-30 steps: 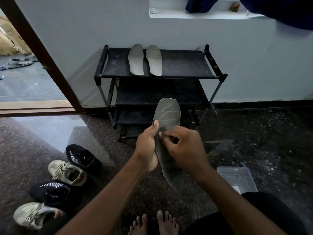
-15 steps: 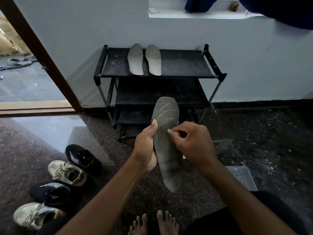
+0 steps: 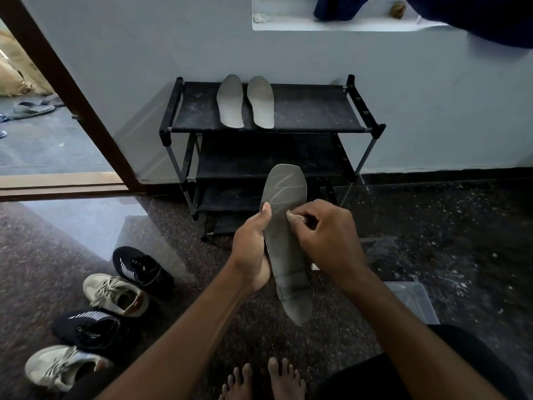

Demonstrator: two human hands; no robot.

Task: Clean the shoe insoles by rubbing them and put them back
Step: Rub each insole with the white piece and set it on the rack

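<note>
Two hands work one grey insole [image 3: 284, 249] at the centre of the view, its toe end toward 12 o'clock and its heel hanging toward 6 o'clock, clear of the floor. The left hand [image 3: 251, 249] grips the insole's 9 o'clock edge, thumb laid on the face and fingers wrapped behind. The right hand [image 3: 326, 238] comes in from 3 o'clock with its fingers curled tight and its tips pressed to the insole's face just below some pale zigzag marks. A small pale bit shows at those tips; I cannot tell whether it is a rubbing piece or only a nail.

Toward 12 o'clock a pair of insoles [image 3: 230, 101] lies side by side on the top shelf of a black shoe rack [image 3: 317, 111]. Four shoes [image 3: 115, 294] sit in a row on the floor at 8 o'clock, and a clear plastic box [image 3: 415, 298] at 4 o'clock.

The rubbing step looks half done, with the marks yet to go. The insole is thin and held along one edge only, so hard pressure near the toe may fold it or twist it out of the left hand's grip, dropping it onto the gritty floor. Later, it could be slipped into the wrong shoe.
</note>
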